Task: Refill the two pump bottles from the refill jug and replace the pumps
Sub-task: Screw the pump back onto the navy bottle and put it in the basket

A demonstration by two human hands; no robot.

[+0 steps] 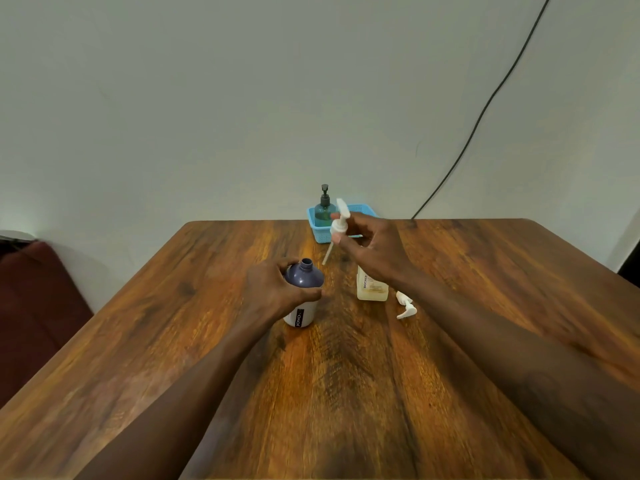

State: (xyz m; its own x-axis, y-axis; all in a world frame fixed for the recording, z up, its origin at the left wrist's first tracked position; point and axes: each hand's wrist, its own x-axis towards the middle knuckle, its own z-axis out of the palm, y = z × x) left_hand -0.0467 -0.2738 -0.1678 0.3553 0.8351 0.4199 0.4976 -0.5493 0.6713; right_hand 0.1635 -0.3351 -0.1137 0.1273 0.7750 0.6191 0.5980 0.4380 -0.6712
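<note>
A dark blue bottle (303, 277) with a white lower half and an open neck stands on the wooden table (346, 375). My left hand (273, 289) grips its shoulder. My right hand (374, 247) pinches a white pump (339, 223) in the air, up and to the right of the bottle's neck, its dip tube slanting down-left. A pale yellowish bottle (372, 289) stands partly hidden under my right wrist. A second white pump (405, 304) lies on the table beside it.
A blue plastic basket (320, 228) at the table's far edge holds a teal pump bottle (324, 209) with a dark pump. A black cable (485, 109) runs down the wall at the right. A dark red seat (34, 306) is at the left.
</note>
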